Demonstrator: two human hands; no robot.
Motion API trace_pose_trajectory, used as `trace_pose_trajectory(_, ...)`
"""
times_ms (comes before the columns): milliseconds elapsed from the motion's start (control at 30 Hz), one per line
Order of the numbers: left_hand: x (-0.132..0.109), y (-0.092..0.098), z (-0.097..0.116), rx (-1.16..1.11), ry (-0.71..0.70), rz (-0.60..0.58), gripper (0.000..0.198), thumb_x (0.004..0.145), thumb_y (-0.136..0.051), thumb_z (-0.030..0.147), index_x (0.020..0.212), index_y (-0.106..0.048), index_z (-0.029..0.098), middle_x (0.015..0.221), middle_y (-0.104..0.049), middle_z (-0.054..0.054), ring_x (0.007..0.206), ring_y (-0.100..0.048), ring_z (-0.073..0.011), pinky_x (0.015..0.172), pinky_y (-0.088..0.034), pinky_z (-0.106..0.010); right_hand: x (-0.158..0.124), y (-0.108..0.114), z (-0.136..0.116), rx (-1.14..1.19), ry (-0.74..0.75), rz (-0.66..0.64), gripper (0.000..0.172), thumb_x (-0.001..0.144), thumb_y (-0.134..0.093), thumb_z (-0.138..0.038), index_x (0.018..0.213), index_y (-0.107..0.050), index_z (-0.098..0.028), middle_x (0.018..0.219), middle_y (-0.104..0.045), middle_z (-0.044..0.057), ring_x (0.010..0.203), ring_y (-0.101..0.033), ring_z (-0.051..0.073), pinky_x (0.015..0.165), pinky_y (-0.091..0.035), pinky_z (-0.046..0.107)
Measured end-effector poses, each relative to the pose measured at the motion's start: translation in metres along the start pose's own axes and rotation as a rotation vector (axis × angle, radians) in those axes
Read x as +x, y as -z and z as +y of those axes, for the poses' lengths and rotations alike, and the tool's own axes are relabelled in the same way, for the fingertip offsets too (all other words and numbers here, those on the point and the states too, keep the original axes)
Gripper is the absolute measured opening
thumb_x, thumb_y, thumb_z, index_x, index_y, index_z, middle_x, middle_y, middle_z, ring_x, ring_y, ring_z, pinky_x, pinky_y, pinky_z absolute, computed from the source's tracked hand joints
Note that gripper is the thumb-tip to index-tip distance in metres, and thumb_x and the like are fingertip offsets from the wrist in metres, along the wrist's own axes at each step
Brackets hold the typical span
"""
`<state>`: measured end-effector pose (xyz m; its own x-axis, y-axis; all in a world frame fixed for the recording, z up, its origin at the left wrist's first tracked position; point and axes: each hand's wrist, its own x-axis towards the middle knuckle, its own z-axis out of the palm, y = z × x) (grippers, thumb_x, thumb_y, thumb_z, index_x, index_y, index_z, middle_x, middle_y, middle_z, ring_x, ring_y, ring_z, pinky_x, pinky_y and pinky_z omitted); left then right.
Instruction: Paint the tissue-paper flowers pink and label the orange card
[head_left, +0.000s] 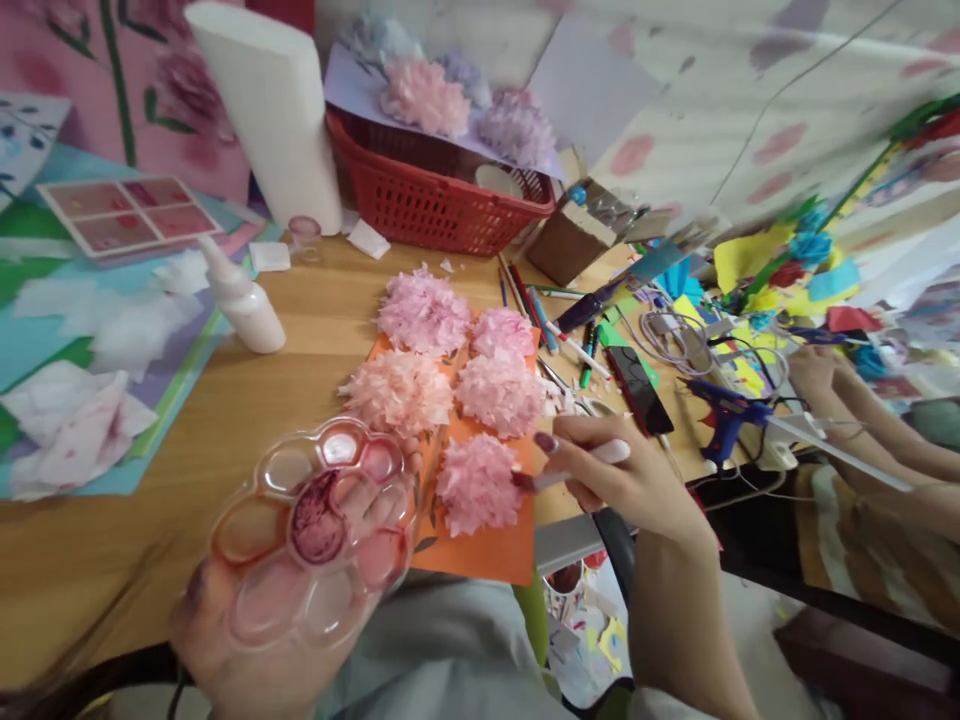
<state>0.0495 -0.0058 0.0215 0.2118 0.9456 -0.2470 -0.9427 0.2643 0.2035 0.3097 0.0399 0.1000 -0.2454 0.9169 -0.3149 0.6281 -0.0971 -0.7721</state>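
- Your left hand [247, 640] is curled under and round the rim of the clear flower-shaped palette [281, 590], fingers visible through the plastic; firm hold, low at the front, beside the table's near edge.
- Your right hand [630, 475] is closed in a pinch on the brush [551, 478], pale handle angled up past the fingers, dark red bristles aimed left.
- Bristles are at the right side of the lower pink flower [478, 487]; blur there, so can't tell if they're touching petals or just beside them.
- That flower sits on the orange card [510, 550], nearest you, with the peach flower [397, 392] and three more pinkish ones grouped beyond it.
- Risk: pressing too hard with a wet tip could mat or tear the thin petals, or leave one dark blotch.
- Risk: a loaded brush could drip dark red onto the bare orange strip right of the flower.
- Risk: the palette overlaps the card's left side in view; tilt your left wrist and the dark magenta paint [321, 522] could run out, onto card or your lap.
- Risk: the card reaches the table's near edge; a sleeve or knee catching its corner could drag the whole set.
- Risk: swinging your right arm outward could bump the blue glue gun [724, 415] or its cord, near a co-worker's hand [812, 375].
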Motion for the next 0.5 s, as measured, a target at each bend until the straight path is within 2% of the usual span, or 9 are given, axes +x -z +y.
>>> trace_pose_trajectory(67,0.006,-0.009,-0.001,0.144,-0.095,0.002,0.025,0.065,-0.083,0.047,0.078,-0.075,0.028,0.091,-0.078,-0.002,0.077,-0.069,-0.0218,0.068,-0.062,-0.034,-0.016,-0.008,0.008,0.152,-0.023,-0.128,0.036,0.094,-0.056,-0.041,0.064,-0.053,-0.021,0.045,-0.053,-0.006,0.037,-0.045,0.008,0.039,-0.032,0.021)
trace_pose_trajectory(133,0.006,-0.015,-0.001,0.227,-0.154,0.049,0.026,0.063,-0.085,0.048,0.070,-0.072,0.027,0.086,-0.077,-0.001,0.073,-0.067,-0.0209,0.066,-0.062,-0.035,-0.026,-0.017,0.014,0.286,0.009,-0.136,0.035,0.092,-0.058,-0.044,0.067,-0.052,-0.022,0.049,-0.057,-0.004,0.041,-0.048,0.009,0.041,-0.033,0.022)
trace_pose_trajectory(200,0.004,-0.016,-0.002,0.239,-0.170,0.105,0.029,0.059,-0.086,0.050,0.066,-0.070,0.027,0.090,-0.077,0.000,0.078,-0.069,-0.0232,0.072,-0.063,-0.039,-0.031,-0.025,0.019,0.279,0.061,0.049,0.034,0.092,-0.058,-0.044,0.068,-0.052,-0.021,0.055,-0.059,-0.003,0.047,-0.050,0.010,0.046,-0.035,0.023)
trace_pose_trajectory(300,0.001,-0.009,0.000,0.226,-0.165,0.137,0.029,0.060,-0.086,0.051,0.063,-0.069,0.027,0.098,-0.076,0.002,0.097,-0.069,-0.0288,0.083,-0.061,-0.044,-0.036,-0.035,0.022,0.051,0.066,0.484,0.035,0.093,-0.059,-0.040,0.065,-0.050,-0.021,0.055,-0.049,-0.004,0.051,-0.042,0.010,0.050,-0.031,0.024)
trace_pose_trajectory(367,0.001,-0.003,0.002,0.238,-0.152,0.107,0.027,0.063,-0.085,0.049,0.069,-0.071,0.027,0.098,-0.076,0.001,0.097,-0.069,-0.0276,0.084,-0.060,-0.043,-0.041,-0.042,0.021,-0.041,0.063,0.740,0.035,0.093,-0.060,-0.038,0.065,-0.048,-0.021,0.055,-0.044,-0.005,0.052,-0.038,0.010,0.050,-0.028,0.024)
trace_pose_trajectory(400,0.001,-0.002,0.003,0.247,-0.140,0.090,0.028,0.063,-0.085,0.049,0.075,-0.072,0.028,0.099,-0.075,0.001,0.094,-0.069,-0.0258,0.084,-0.060,-0.041,-0.043,-0.047,0.019,-0.042,0.087,0.760,0.033,0.092,-0.061,-0.036,0.066,-0.048,-0.021,0.056,-0.045,-0.005,0.053,-0.039,0.010,0.050,-0.028,0.024)
trace_pose_trajectory(433,0.001,-0.002,0.003,0.255,-0.131,0.079,0.031,0.063,-0.086,0.049,0.082,-0.073,0.028,0.100,-0.075,0.000,0.093,-0.069,-0.0245,0.084,-0.060,-0.040,-0.046,-0.053,0.017,-0.011,0.132,0.689,0.032,0.092,-0.062,-0.034,0.066,-0.048,-0.020,0.058,-0.047,-0.005,0.054,-0.041,0.010,0.052,-0.030,0.023)
trace_pose_trajectory(500,0.002,-0.005,0.002,0.267,-0.143,0.091,0.043,0.061,-0.086,0.051,0.094,-0.073,0.028,0.102,-0.074,-0.002,0.094,-0.069,-0.0250,0.082,-0.060,-0.039,-0.050,-0.063,0.015,0.144,0.251,0.330,0.033,0.090,-0.064,-0.035,0.065,-0.048,-0.020,0.058,-0.049,-0.005,0.053,-0.043,0.009,0.051,-0.032,0.022)
